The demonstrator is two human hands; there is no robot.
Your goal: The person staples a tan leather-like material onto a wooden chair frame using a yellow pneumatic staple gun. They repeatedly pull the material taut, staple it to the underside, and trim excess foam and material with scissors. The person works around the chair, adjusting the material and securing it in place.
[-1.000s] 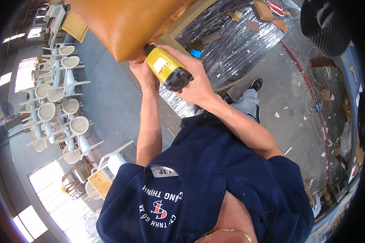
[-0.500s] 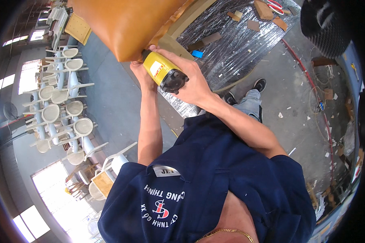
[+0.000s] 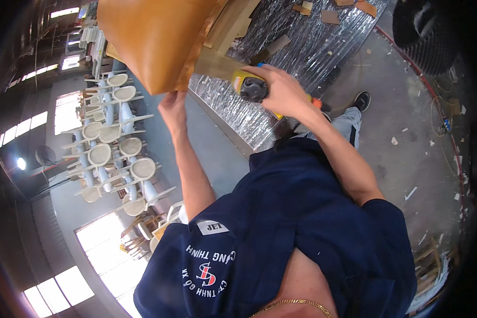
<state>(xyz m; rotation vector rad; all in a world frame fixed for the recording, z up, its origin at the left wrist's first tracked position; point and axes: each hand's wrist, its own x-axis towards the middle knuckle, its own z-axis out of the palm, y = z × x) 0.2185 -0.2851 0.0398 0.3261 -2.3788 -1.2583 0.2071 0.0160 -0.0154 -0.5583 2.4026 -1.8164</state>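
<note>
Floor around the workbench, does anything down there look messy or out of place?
Yes. Small pale scraps lie scattered on the grey concrete floor, and wood offcuts sit loose on the foil-wrapped bench. Nothing looks spilled or broken.

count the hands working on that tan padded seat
2. The left hand is at the lower edge of the tan padded seat. The right hand, further right, grips a yellow power tool against the wooden frame. No other person's hands show.
</note>
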